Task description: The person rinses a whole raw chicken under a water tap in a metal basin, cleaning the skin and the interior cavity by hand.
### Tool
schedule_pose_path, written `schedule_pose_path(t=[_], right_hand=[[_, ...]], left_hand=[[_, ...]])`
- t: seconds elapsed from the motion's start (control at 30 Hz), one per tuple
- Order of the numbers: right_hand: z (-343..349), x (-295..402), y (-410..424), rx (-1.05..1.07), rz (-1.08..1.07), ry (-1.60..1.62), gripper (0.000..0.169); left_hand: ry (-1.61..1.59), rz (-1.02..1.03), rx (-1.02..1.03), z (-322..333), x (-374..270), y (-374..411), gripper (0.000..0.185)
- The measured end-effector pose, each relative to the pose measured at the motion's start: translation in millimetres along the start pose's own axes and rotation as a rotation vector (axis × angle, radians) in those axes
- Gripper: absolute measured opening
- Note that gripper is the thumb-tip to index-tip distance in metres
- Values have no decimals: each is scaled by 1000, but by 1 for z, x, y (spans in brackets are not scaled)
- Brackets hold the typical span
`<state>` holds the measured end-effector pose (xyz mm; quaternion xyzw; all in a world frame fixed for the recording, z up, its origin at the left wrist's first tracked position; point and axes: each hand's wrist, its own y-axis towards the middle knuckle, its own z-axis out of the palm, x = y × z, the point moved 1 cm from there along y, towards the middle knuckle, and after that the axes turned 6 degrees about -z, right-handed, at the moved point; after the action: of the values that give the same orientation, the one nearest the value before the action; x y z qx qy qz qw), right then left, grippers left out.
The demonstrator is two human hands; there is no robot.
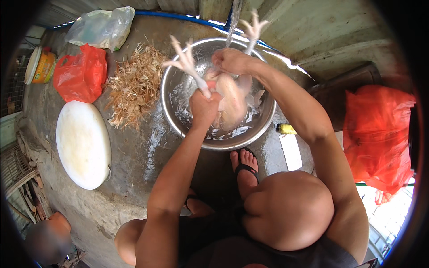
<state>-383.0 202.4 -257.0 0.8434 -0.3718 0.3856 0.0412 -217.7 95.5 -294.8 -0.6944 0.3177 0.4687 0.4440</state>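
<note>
A plucked whole chicken [231, 104] lies in a round stainless steel basin [214, 146] with water in it, its two feet sticking up past the rim. My left hand [205, 109] is closed around one of its legs at the left side of the basin. Over the far part of the basin, my right hand [231, 61] is bent with curled fingers beside the other leg; its fingertips are partly hidden, so what it grips does not show. A stream of water [232, 30] falls just behind that hand.
Left of the basin lie a heap of plucked feathers [137, 87], a red plastic bag [82, 75], a clear plastic bag [102, 28] and a round white cutting board [83, 145]. A yellow-handled cleaver [291, 150] lies at right, near a large red bag [377, 137].
</note>
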Motion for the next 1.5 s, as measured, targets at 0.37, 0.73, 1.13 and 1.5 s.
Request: schedule_pose_path(t=[0.37,0.73,1.13,1.5], right_hand=[[-3,-1,-26,48,190,241,71],[23,34,-59,-468,-165,9,23],[32,-51,-35,151,212,537,33],[45,-44,-12,64,223,960,12]], left_hand=[[796,-360,223,-60,-69,46,40],[-341,-146,248,5,-72,28,54],[-177,-62,-12,3,-13,17,24],[-280,-192,-43,-22,0,8,16]])
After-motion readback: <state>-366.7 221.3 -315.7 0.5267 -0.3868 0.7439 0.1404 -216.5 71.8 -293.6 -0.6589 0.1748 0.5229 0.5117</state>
